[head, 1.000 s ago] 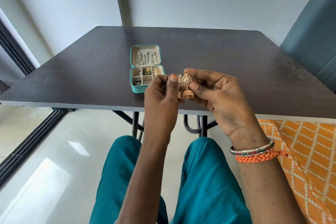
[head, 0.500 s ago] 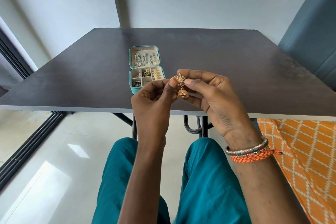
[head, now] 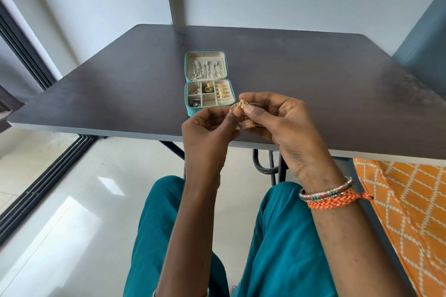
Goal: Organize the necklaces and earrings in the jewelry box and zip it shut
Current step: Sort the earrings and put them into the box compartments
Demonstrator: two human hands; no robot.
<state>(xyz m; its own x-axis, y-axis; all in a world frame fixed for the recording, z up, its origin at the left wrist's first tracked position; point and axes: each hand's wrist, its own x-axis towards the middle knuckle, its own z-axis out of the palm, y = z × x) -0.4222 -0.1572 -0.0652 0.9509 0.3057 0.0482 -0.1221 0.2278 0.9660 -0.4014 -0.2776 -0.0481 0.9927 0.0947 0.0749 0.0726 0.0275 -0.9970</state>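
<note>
Holding the gold earrings [head: 243,113] pinched between your left hand [head: 210,132] and right hand [head: 280,125], you have them just above the table's [head: 120,94] near edge, in front of the open jewelry box [head: 209,83]. You already have silver necklaces [head: 205,70] hanging in the lid and several compartments filled, though one near the front looks empty. By my reading you are well along: these earrings need a compartment, and the box is not yet zipped
</note>
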